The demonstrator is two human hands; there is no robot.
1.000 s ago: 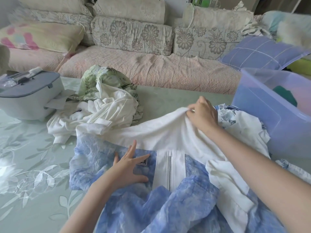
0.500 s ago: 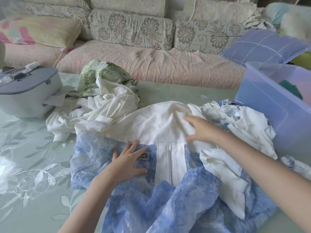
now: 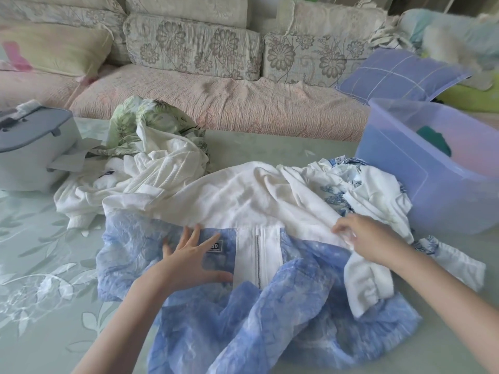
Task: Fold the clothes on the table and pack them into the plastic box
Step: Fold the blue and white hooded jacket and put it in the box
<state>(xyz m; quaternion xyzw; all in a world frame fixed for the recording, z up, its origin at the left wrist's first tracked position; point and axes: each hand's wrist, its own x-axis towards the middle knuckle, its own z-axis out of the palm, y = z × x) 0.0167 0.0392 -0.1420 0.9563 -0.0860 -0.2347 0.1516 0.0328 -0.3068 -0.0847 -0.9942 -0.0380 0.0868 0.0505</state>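
Blue-and-white jacket (image 3: pixel 251 201) is pinned on the desk (image 3: pixel 40 238) under the flat, spread fingers of the left hand (image 3: pixel 189 261) and its white sleeve (image 3: pixel 364 282) pinched by fingers of the right hand (image 3: pixel 370 238), so the crumpled clothes (image 3: pixel 351 184) just beyond them could be dragged in by a hard tug.

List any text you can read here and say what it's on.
"0", final character only: dark rectangular patch on the blue-and-white zip-up jacket. The left hand covers its start, and the smaller line beneath is blurred.
Dark tag on the white ribbed knit garment: too small to read.
Nothing else is legible.
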